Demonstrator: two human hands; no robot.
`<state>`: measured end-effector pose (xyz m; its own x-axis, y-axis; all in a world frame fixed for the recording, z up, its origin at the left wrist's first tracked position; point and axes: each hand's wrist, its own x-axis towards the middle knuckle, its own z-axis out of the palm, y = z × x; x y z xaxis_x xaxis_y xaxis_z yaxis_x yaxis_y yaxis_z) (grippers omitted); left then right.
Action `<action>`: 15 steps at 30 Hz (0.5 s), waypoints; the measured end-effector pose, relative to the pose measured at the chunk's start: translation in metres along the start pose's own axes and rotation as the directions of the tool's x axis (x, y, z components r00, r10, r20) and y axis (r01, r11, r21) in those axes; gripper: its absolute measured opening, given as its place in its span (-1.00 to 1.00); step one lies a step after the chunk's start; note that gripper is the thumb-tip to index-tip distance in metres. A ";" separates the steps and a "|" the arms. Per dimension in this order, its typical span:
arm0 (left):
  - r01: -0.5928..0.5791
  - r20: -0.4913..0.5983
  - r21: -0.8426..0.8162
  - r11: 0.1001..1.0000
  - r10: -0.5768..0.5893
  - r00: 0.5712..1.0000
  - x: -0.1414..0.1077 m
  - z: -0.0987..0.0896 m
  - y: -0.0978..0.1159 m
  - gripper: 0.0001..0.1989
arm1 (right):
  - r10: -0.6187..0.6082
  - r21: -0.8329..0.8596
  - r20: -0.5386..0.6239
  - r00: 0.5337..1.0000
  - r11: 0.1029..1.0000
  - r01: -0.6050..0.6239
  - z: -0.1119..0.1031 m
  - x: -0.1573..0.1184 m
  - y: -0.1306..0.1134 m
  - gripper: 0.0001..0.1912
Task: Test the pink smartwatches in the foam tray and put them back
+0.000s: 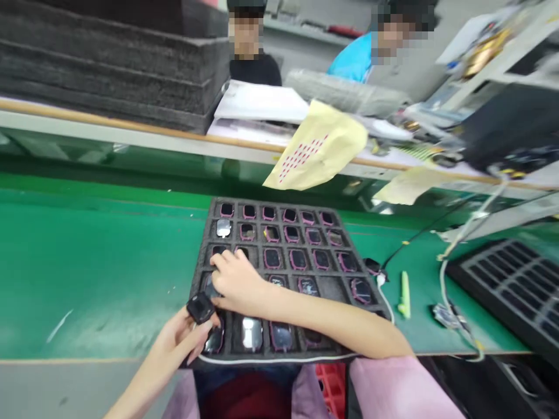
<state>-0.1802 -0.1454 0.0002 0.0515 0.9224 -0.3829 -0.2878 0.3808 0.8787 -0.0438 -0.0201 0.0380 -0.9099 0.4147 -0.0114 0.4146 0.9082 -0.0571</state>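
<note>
A black foam tray [198, 279] with rows of compartments lies in front of me. Most compartments hold a smartwatch, such as this one with a purplish frame [298, 259]; some screens glare white. At the tray's near left corner my left hand [186, 337] grips a dark square smartwatch [200, 307], raised above the foam, between thumb and fingers. My right hand [238, 278] reaches across the tray from the right, over its left columns. Its fingers are bent and apart, with the thumb pointing toward the held watch; nothing shows in its grasp.
The tray rests on a green bench mat [87, 262]. To the right lie a light green pen-like tool [404, 295], a white cable [443, 279] and a black slotted tray [519, 285]. Stacked black foam [109, 64] and a hanging yellow sheet [321, 148] occupy the shelf. Two people are beyond.
</note>
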 end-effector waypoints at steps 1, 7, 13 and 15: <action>0.000 -0.017 -0.019 1.000 -0.001 1.000 0.000 -0.001 -0.001 -0.62 | -0.001 0.005 -0.009 1.000 1.000 0.001 0.001 -0.001 0.002 -0.59; 0.102 -0.028 -0.130 0.986 -0.107 0.994 -0.001 0.001 0.010 -0.59 | 0.101 0.392 -0.187 0.977 0.920 -0.020 -0.014 -0.024 0.019 -0.55; 0.273 -0.016 -0.118 0.955 -0.277 0.961 0.001 0.003 0.002 -0.47 | -0.157 0.215 -0.062 0.986 0.962 0.167 -0.025 -0.039 -0.012 -0.69; 0.295 -0.095 -0.130 0.947 -0.308 0.947 0.006 -0.003 -0.010 -0.47 | -0.149 0.159 -0.059 0.987 0.975 0.157 -0.023 -0.039 -0.017 -0.71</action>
<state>-0.1796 -0.1435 -0.0115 0.0462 0.7497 -0.6601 -0.3811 0.6241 0.6821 -0.0148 -0.0507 0.0629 -0.9591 0.2773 0.0561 0.2595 0.9413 -0.2159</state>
